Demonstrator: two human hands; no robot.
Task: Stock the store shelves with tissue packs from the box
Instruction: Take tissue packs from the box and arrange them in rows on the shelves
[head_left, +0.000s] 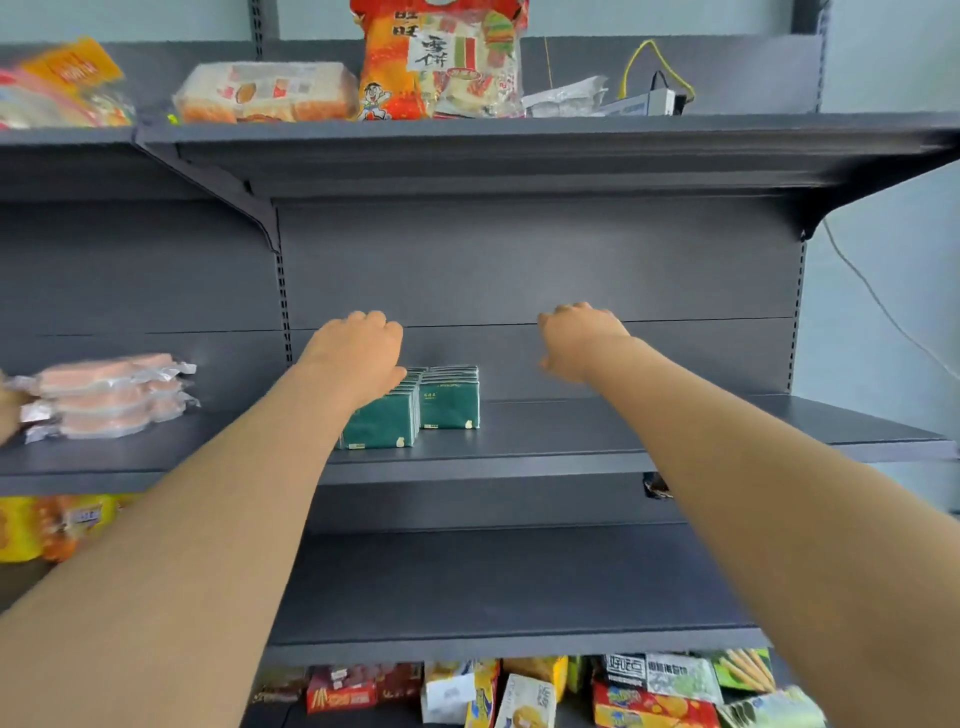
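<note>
Tissue packs (449, 402), green, in two rows on the middle shelf (571, 441).
Snack packets (654, 696) crowd together lowest down. Left hand (358, 353) lies over the left row, grip not discernible; right hand (582, 338) hangs loosely curled, holding nothing, well right of the packs.

left hand (358, 353), right hand (582, 338): fingers hidden | tissue packs (449, 400): left row partly covered, print unreadable

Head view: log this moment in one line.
tissue packs: two rows on middle shelf | left hand: over left row, grip hidden | right hand: above bare shelf, nothing seen in it
</note>
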